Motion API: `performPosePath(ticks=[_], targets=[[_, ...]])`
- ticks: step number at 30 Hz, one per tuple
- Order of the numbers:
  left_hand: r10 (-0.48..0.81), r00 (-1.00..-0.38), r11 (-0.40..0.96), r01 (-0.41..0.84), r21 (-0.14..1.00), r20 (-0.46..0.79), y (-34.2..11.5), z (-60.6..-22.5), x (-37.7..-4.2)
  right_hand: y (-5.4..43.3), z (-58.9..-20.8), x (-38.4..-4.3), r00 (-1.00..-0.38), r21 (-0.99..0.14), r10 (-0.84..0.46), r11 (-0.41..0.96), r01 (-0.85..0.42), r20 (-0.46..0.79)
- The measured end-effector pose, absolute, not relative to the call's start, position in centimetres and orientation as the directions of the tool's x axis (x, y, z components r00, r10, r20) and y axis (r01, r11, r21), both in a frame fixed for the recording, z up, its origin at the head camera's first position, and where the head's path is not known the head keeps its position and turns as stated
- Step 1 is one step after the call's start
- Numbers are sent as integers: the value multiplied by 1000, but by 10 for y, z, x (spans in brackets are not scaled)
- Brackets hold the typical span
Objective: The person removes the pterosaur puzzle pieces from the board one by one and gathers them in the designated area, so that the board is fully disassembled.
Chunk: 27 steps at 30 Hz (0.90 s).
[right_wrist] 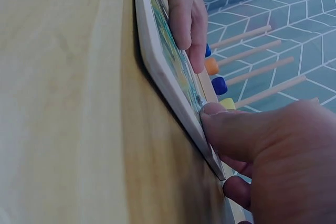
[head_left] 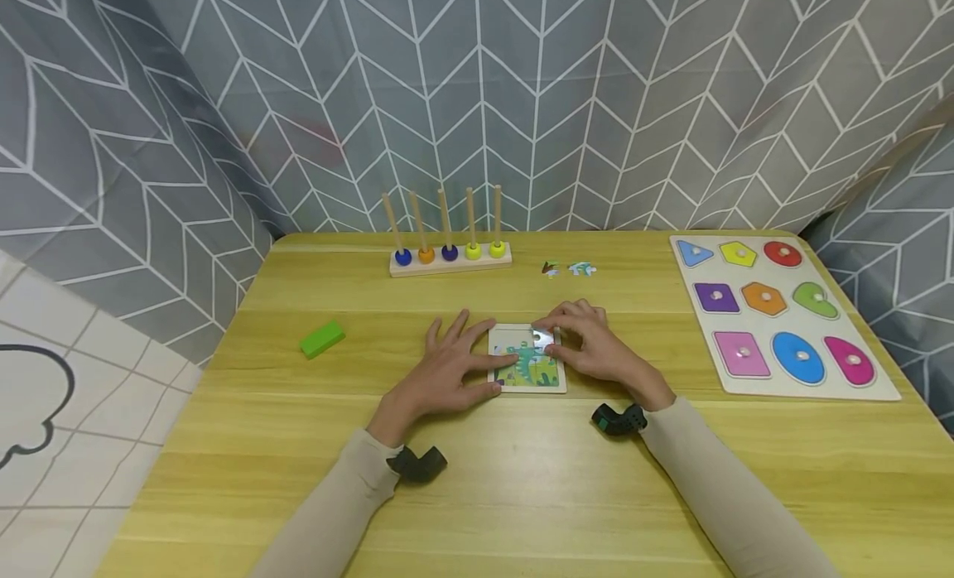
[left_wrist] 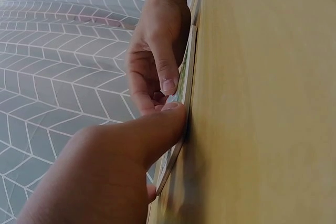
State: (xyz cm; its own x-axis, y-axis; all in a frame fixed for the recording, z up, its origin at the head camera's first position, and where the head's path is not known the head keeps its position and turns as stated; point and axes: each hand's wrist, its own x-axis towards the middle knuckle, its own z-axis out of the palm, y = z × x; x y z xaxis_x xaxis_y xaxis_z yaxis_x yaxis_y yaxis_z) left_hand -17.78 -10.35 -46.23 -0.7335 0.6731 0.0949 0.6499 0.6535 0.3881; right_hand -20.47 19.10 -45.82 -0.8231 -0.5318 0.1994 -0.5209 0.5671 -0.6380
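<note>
A small dinosaur jigsaw puzzle (head_left: 531,371) in a pale wooden frame lies on the table, its upper left part bare of pieces. My left hand (head_left: 450,367) is spread over the frame's left side, with a fingertip on the picture and the thumb at the lower left edge. At the upper right corner my right hand (head_left: 589,342) pinches a glossy puzzle piece (head_left: 542,339) between thumb and index finger, low against the board. In the right wrist view the thumb (right_wrist: 226,124) lies on the picture beside the frame's rim. Two loose puzzle pieces (head_left: 582,269) lie behind the board.
A pegged stacking stand (head_left: 450,265) with one coloured bead on each rod is at the back. To the left lies a green block (head_left: 322,339). A shape board (head_left: 753,329) with knobbed pieces covers the right side. A grey patterned curtain (head_left: 477,106) hangs behind the table.
</note>
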Motion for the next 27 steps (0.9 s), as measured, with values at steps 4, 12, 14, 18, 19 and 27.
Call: performPosePath(ticks=[4, 12, 14, 18, 19, 27], targets=[[675, -731, 648, 652, 393, 98, -103, -462, -178, 193, -459, -205, -825, -638, -529, 569, -518, 198], [675, -730, 643, 653, 399, 107, -103, -461, -177, 194, -461, -205, -808, -635, -546, 549, -543, 220], [674, -731, 645, 653, 397, 107, -103, -461, -176, 194, -462, -205, -804, -636, -547, 540, -551, 232], [671, -735, 651, 648, 396, 98, -103, -461, -175, 193, -464, -206, -812, -647, -529, 533, -544, 247], [671, -735, 651, 647, 397, 98, -104, -461, -175, 194, -464, -206, -816, -652, -522, 533, -539, 249], [669, -736, 648, 644, 406, 100, -103, -459, -175, 199, -467, -212, -843, -659, -460, 547, -516, 279]])
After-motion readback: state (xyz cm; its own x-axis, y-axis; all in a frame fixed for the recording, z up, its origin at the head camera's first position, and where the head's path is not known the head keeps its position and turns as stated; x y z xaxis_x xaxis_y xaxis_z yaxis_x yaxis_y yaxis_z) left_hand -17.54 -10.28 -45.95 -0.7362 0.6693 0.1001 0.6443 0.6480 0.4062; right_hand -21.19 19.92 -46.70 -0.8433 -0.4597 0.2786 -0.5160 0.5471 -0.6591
